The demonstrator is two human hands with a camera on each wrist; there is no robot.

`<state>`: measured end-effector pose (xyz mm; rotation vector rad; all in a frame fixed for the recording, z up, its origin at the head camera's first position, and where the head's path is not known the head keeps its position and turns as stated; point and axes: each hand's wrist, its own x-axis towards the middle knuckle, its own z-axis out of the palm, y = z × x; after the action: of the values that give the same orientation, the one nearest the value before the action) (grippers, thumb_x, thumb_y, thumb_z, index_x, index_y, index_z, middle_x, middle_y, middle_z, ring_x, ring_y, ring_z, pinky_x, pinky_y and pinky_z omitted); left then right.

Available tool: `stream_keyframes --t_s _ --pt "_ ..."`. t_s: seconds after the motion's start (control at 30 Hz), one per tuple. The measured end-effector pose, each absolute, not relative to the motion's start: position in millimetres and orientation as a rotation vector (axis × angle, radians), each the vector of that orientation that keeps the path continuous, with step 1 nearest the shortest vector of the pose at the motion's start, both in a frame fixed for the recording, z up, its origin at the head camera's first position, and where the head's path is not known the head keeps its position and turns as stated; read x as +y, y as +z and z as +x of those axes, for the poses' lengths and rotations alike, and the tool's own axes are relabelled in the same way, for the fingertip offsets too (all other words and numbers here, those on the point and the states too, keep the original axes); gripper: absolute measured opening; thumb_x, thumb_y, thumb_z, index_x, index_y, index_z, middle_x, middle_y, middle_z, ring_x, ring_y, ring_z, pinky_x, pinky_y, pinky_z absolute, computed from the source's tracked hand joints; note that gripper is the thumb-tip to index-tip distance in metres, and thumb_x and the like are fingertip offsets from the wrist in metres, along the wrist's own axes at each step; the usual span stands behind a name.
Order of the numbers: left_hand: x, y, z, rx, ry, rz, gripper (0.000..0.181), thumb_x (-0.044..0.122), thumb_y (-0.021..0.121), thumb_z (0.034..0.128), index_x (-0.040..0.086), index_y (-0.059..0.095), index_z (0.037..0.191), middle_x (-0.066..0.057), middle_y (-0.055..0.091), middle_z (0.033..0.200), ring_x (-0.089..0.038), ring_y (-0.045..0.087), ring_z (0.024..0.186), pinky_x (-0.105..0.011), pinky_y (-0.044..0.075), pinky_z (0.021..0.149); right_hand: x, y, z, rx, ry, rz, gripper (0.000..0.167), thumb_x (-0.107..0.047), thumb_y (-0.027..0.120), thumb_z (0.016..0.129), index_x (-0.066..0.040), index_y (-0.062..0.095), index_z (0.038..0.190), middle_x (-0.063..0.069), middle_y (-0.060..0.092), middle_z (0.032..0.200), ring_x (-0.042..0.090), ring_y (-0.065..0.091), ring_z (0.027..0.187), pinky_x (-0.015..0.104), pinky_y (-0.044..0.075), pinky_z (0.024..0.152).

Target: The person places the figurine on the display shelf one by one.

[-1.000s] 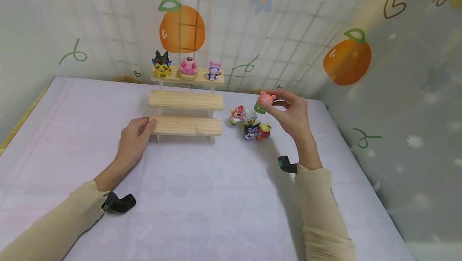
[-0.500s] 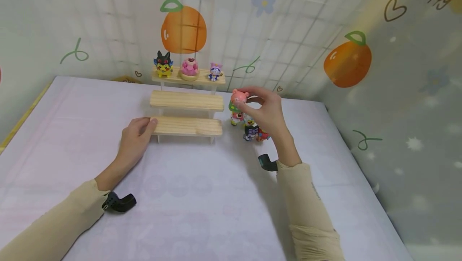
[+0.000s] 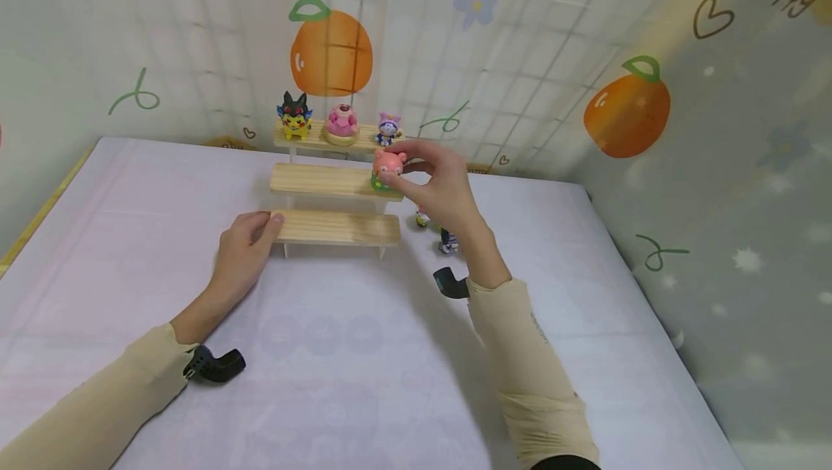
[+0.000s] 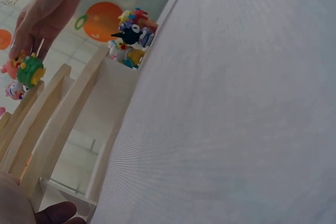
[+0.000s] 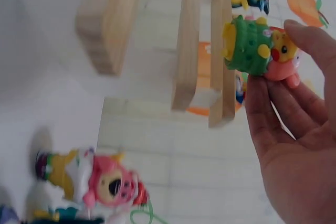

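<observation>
My right hand [image 3: 438, 185] pinches a pink-headed figurine with a green base [image 3: 388, 167] at the right end of the middle shelf [image 3: 318, 180]. In the right wrist view the figurine's green part [image 5: 248, 45] faces the shelves, thumb and fingers round its pink head; contact with the shelf I cannot tell. My left hand [image 3: 242, 253] grips the left end of the bottom shelf [image 3: 338, 228], thumb on top. On the top shelf [image 3: 364, 136] stand a yellow figurine with black ears [image 3: 295, 118], a pink one [image 3: 341, 123] and a purple-capped one [image 3: 388, 128].
Right of the stand, several figurines are on the white-covered table [image 3: 312, 383], partly hidden by my right hand; a pink one [image 5: 113, 182] shows in the right wrist view. A patterned curtain [image 3: 520, 58] hangs behind the table.
My right hand has carried the pink-headed figurine leftward, from above the loose figurines to the middle shelf's right end. My left hand has stayed on the bottom shelf.
</observation>
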<state>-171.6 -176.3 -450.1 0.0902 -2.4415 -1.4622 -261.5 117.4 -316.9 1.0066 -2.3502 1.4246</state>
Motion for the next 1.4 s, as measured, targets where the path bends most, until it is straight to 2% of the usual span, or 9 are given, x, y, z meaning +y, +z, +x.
stream_keyframes --t_s 0.27,0.43,0.6,0.8,1.1,1.4 --pt "-177 -450 -171 -2.446 -1.467 0.081 0.055 0.043 0.054 0.1092 -0.007 0.071 0.124 -0.028 0.061 0.14 -0.044 0.052 0.14 -0.06 0.037 0.118 92 -315 -261 -2.44 1.39 1.035 0.038 -0.02 0.086 0.09 -0.008 0.073 0.123 0.002 0.074 0.116 0.013 0.067 0.102 0.03 0.06 0.095" --pt "-178 -452 -172 -2.449 -1.463 0.078 0.055 0.043 0.053 0.1093 -0.007 0.071 0.125 -0.028 0.061 0.141 -0.044 0.052 0.14 -0.061 0.037 0.118 77 -315 -262 -2.491 1.346 1.025 0.038 -0.021 0.086 0.091 -0.008 0.072 0.124 0.002 0.074 0.118 0.015 0.068 0.104 0.032 0.06 0.096" --pt "-178 -452 -172 -2.451 -1.476 0.088 0.056 0.044 0.053 0.1091 -0.006 0.071 0.126 -0.027 0.061 0.142 -0.044 0.052 0.141 -0.06 0.036 0.119 66 -318 -264 -2.512 1.336 1.017 0.039 -0.024 0.086 0.091 -0.007 0.072 0.124 0.004 0.074 0.113 0.016 0.067 0.103 0.034 0.06 0.096" --pt "-177 -451 -172 -2.448 -1.466 0.084 0.054 0.043 0.053 0.1093 -0.006 0.071 0.126 -0.027 0.061 0.141 -0.043 0.053 0.14 -0.059 0.036 0.119 56 -323 -267 -2.523 1.348 0.999 0.041 -0.024 0.085 0.092 -0.009 0.072 0.127 0.004 0.073 0.113 0.015 0.067 0.103 0.03 0.06 0.094" --pt "-176 -451 -174 -2.456 -1.46 0.076 0.054 0.043 0.053 0.1094 -0.006 0.071 0.125 -0.028 0.061 0.14 -0.044 0.053 0.139 -0.059 0.036 0.119 56 -329 -265 -2.491 1.327 0.977 0.042 -0.018 0.084 0.092 -0.01 0.07 0.131 0.005 0.073 0.115 0.015 0.068 0.103 0.034 0.062 0.092" --pt "-177 -451 -173 -2.442 -1.445 0.085 0.053 0.041 0.054 0.1093 -0.007 0.072 0.124 -0.028 0.062 0.139 -0.044 0.053 0.139 -0.06 0.037 0.118 60 -332 -265 -2.517 1.329 0.971 0.04 -0.02 0.087 0.09 -0.009 0.071 0.124 0.006 0.076 0.111 0.018 0.073 0.102 0.026 0.061 0.09"
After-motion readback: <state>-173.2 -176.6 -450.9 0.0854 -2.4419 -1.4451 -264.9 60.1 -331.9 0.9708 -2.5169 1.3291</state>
